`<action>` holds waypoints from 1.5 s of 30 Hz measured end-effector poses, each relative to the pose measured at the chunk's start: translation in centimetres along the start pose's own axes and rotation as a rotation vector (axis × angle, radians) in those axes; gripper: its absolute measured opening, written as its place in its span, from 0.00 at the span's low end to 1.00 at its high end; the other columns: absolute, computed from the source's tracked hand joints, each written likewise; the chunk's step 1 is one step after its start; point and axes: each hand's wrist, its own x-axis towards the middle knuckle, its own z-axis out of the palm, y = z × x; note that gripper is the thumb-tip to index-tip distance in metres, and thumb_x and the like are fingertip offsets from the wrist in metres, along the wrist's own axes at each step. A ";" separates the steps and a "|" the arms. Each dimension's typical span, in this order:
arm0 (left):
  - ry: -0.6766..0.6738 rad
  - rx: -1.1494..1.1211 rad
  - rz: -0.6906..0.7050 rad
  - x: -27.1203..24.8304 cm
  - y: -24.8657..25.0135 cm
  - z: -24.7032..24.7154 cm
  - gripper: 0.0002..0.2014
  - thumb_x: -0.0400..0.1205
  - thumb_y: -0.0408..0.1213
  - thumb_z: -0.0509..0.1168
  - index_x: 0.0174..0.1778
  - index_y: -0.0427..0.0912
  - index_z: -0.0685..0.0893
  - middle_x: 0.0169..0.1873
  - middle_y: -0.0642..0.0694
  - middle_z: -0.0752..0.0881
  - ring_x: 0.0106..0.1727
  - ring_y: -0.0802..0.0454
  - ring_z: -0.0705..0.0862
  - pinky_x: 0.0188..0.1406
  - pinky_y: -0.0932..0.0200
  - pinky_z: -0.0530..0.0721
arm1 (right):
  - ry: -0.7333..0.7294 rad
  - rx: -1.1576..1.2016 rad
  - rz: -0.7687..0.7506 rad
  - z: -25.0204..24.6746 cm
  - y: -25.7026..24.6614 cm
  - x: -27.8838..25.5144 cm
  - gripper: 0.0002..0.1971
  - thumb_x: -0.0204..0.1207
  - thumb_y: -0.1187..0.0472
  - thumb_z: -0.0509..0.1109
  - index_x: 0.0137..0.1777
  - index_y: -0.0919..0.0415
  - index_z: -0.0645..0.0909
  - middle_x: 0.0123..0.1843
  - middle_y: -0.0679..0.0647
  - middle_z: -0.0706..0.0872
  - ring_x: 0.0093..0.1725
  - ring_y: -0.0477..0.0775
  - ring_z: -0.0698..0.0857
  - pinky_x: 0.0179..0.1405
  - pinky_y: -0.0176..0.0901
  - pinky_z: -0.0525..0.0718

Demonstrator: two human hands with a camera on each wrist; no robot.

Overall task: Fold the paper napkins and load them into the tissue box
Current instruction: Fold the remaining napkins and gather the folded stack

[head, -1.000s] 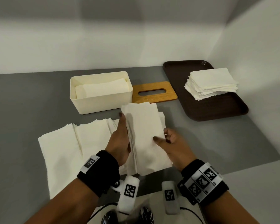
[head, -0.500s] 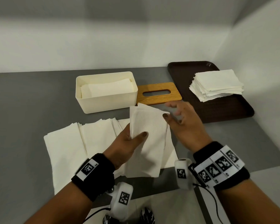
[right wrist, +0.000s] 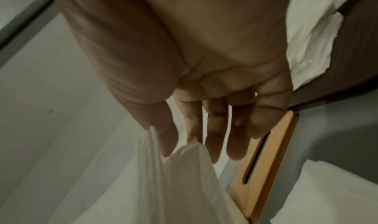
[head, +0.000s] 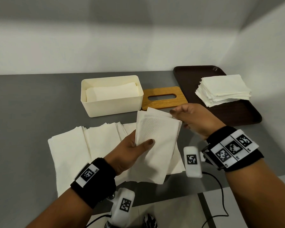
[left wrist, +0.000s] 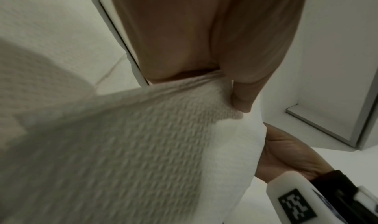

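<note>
Grey tabletop ran under everything, and at its left the row of folded napkins [head: 69, 150] lay overlapped where it had lain a second before, so nothing there had moved. Your left hand [head: 130, 153] held the lifted stack of napkins [head: 156, 145] off the table, thumb curled across its face and fingers behind; a second earlier that hand only steadied the stack's left edge, so the grip had passed over to it. Behind it the tissue box [head: 112, 107] stood open with some napkins already inside, and its wooden lid [head: 164, 92] lay flat just beside it on the right. Your right hand [head: 196, 119] had left the stack's lower right edge and risen to its top right corner, fingers straight and spread, their tips at the paper edges and closed on nothing. Further right the brown tray [head: 247, 116] carried its pile of unfolded napkins [head: 224, 89], unchanged. To my eye that handover meant you were squaring the stack before lowering it into the box; the load itself was not yet done.
</note>
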 end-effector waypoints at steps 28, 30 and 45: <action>0.174 -0.015 -0.198 -1.2 1.4 -0.5 0.29 0.87 0.57 0.48 0.79 0.46 0.71 0.72 0.57 0.78 0.70 0.61 0.76 0.69 0.70 0.70 | 0.108 0.244 -0.152 1.2 -0.1 -0.2 0.05 0.63 0.56 0.81 0.39 0.54 0.93 0.43 0.56 0.93 0.46 0.62 0.87 0.52 0.63 0.85; 0.173 -0.022 -0.210 -1.1 1.3 -0.6 0.28 0.86 0.57 0.47 0.75 0.47 0.75 0.66 0.56 0.83 0.64 0.61 0.81 0.62 0.76 0.76 | 0.116 0.291 -0.131 1.1 0.1 -0.1 0.09 0.59 0.54 0.82 0.38 0.56 0.92 0.41 0.57 0.93 0.46 0.62 0.86 0.54 0.65 0.84; 0.283 -0.321 -0.205 -0.3 0.4 -2.2 0.19 0.88 0.56 0.48 0.56 0.56 0.83 0.51 0.56 0.93 0.47 0.65 0.91 0.48 0.67 0.84 | -0.049 0.611 0.120 2.8 2.1 -0.3 0.17 0.75 0.62 0.71 0.64 0.61 0.84 0.57 0.56 0.91 0.55 0.56 0.89 0.42 0.42 0.89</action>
